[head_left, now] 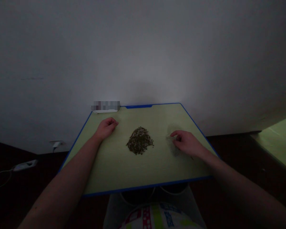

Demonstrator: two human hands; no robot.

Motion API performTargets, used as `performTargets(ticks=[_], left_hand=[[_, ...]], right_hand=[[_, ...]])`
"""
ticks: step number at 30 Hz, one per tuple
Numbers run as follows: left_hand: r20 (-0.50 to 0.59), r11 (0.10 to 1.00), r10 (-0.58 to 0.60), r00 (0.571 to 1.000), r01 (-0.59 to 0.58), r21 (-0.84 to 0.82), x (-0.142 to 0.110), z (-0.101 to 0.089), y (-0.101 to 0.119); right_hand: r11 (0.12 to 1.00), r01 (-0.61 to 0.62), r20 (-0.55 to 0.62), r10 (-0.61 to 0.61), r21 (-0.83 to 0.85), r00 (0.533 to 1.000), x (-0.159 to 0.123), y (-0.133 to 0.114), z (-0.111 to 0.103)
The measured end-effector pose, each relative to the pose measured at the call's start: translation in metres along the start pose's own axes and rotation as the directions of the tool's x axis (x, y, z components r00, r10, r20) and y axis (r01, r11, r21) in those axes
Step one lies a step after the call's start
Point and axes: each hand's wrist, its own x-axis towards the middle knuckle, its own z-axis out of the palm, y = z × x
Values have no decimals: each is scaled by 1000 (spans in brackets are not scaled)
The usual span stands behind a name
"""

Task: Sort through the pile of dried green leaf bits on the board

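Note:
A heap of small dark brown-green grains or seeds (pixel 139 141) lies on the pale yellow-green tabletop (pixel 124 173). My left hand (pixel 106 127) rests on the table to the left of the heap, fingers curled closed, with nothing visible in them. To the right of the heap, my right hand (pixel 184 141) pinches a thin pale thing (pixel 171 137) between thumb and fingers. Its kind is too dim to make out. Greyish patches, perhaps shadow or something see-through, show above and below these fingertips. Neither hand touches the heap.
A blurred-out white box (pixel 106 107) stands at the table's far left corner, near the wall (pixel 143 57). Blue edging (pixel 147 186) runs round the table. A power strip (pixel 25 165) with cables lies on the floor at left, by a wall socket with a plug (pixel 56 144).

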Motion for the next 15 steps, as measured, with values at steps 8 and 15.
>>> performTargets(ticks=[8, 15], left_hand=[[0, 1000, -13, 1000, 13, 4, 2, -1, -3], [4, 1000, -9, 1000, 9, -19, 3, 1, -4]], right_hand=[[988, 147, 25, -148, 37, 989, 15, -20, 16], [996, 65, 4, -65, -60, 998, 14, -8, 2]])
